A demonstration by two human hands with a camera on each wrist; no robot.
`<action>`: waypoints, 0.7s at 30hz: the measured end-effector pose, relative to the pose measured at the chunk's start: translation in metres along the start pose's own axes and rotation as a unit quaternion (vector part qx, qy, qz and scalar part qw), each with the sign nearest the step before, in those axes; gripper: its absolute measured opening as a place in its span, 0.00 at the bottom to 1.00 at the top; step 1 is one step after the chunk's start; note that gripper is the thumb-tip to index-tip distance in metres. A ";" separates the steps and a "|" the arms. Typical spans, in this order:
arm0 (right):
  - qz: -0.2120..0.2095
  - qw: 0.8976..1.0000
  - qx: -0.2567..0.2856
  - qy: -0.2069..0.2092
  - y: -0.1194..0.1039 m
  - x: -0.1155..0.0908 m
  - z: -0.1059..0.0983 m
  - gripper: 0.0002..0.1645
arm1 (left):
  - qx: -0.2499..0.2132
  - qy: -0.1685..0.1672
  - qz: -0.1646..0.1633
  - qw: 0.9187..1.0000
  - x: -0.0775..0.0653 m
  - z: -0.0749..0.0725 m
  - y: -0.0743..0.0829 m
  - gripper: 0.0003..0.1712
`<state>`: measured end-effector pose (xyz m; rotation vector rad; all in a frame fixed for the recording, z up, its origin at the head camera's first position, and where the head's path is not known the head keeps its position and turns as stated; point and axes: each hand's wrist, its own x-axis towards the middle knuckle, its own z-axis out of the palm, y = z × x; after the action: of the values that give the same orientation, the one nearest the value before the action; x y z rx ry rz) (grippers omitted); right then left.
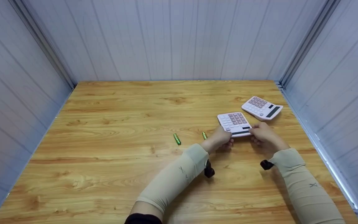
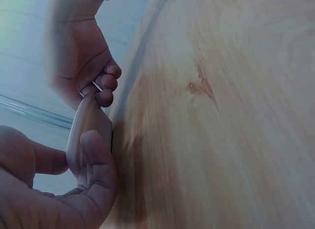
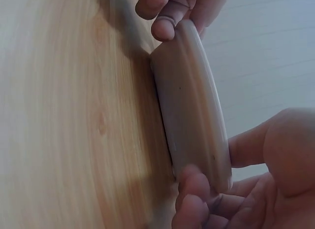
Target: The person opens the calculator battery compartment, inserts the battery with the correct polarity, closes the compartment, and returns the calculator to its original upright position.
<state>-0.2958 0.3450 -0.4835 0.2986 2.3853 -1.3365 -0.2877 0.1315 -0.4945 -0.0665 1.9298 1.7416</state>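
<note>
Both hands hold one pale pink calculator (image 1: 235, 122) by its near corners, at its display end. My left hand (image 1: 218, 137) pinches the left corner, thumb on top and fingers curled beneath. The right hand (image 1: 264, 134) grips the right corner the same way. In the right wrist view the calculator's end face (image 3: 189, 106) shows between the two hands, close over the wooden table. A second pink calculator (image 1: 261, 107) lies just beyond the right hand. One green battery (image 1: 204, 135) lies beside the left wrist, partly hidden by it; another green battery (image 1: 177, 139) lies farther left.
The wooden table (image 1: 110, 149) is bounded by a pale panelled back wall (image 1: 172, 40) and by side walls, with a metal rail (image 1: 322, 143) along its right edge. Dark wrist cameras (image 1: 209, 169) hang beneath both sleeved forearms.
</note>
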 end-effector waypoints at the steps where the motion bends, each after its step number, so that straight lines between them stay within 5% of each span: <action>1: 0.000 1.000 0.002 -0.002 0.000 0.000 0.000 0.09 | -0.004 -0.001 0.000 1.000 0.000 0.000 0.000 0.13; 10: -0.041 0.998 -0.026 0.037 -0.009 -0.001 0.000 0.20 | -0.050 -0.001 0.025 0.998 -0.002 -0.008 0.005 0.18; 21: -0.065 0.993 0.041 0.084 -0.032 -0.016 0.010 0.32 | -0.102 0.033 0.026 0.994 -0.008 -0.014 0.016 0.31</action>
<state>-0.2911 0.3200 -0.4564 0.2930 2.5296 -1.5278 -0.2921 0.1187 -0.4765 -0.1495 1.8063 1.9908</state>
